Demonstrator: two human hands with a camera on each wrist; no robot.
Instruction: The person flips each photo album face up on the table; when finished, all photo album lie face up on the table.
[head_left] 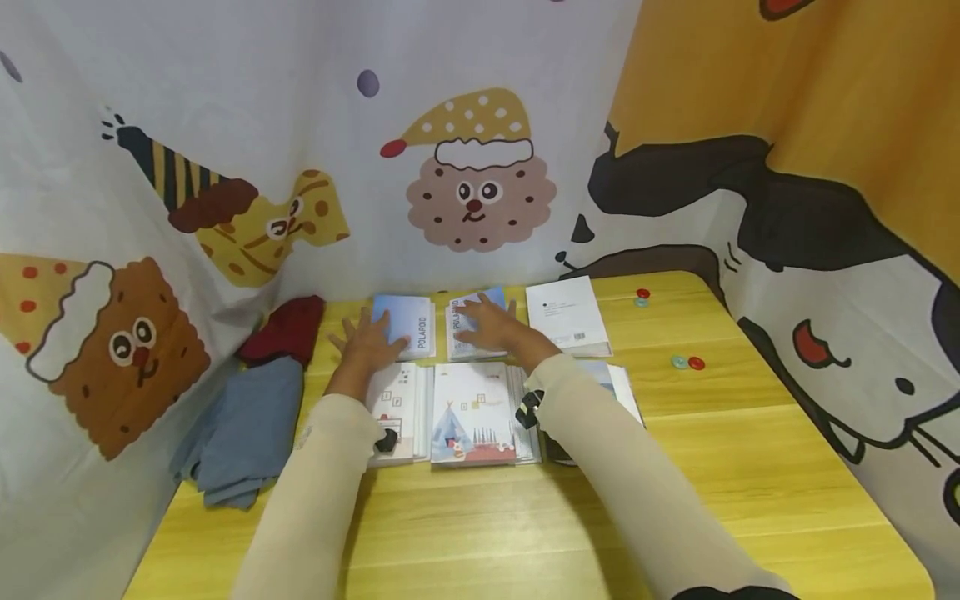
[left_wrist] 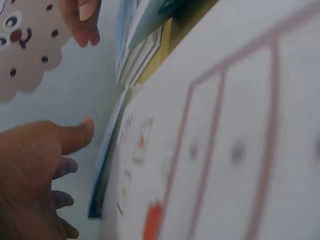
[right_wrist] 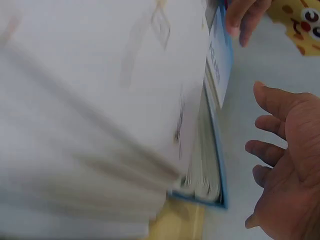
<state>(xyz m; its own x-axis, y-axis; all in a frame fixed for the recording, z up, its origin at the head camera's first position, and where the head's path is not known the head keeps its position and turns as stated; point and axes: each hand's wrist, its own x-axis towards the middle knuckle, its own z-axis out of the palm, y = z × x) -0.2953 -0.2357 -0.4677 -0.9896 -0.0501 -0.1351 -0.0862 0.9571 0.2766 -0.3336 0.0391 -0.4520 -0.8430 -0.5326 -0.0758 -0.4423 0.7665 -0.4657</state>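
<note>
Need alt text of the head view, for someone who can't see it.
The left hand and right hand are over two blue POLAROID books near the far edge of a yellow table. A white book lies right of them, and more books in front. Blue-grey cloth and dark red cloth lie at left, small discs at right.

We count two hands, one left hand [head_left: 366, 345] and one right hand [head_left: 492, 326], two blue POLAROID albums [head_left: 408, 317], one white book [head_left: 566, 308] and three front piles of books [head_left: 474, 387], their inner count unclear. We also see two red discs [head_left: 697, 364], two pale green discs [head_left: 679, 362], one dark red cloth [head_left: 288, 331] and one grey-blue cloth [head_left: 255, 425].
</note>
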